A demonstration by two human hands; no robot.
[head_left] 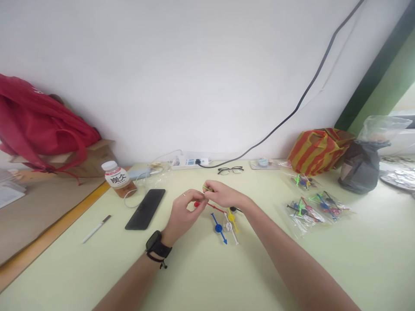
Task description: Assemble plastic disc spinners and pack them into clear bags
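Observation:
My left hand (184,211), with a black watch on the wrist, pinches a small red plastic piece (197,204) with a thin red rod. My right hand (222,194) is closed on a thin green stick (207,188) right beside it; the fingertips of both hands nearly touch above the pale green table (207,276). Just below my right hand lie a blue pin-like piece (218,227), a white one (229,227) and a yellow one (232,214).
A black phone (145,208), a drink bottle (117,179) and a white pen (96,229) lie to the left. Clear bags of coloured pieces (313,207) sit to the right. Glasses (230,169) and a power strip (189,162) are by the wall, with a striped bag (316,151) at the back right.

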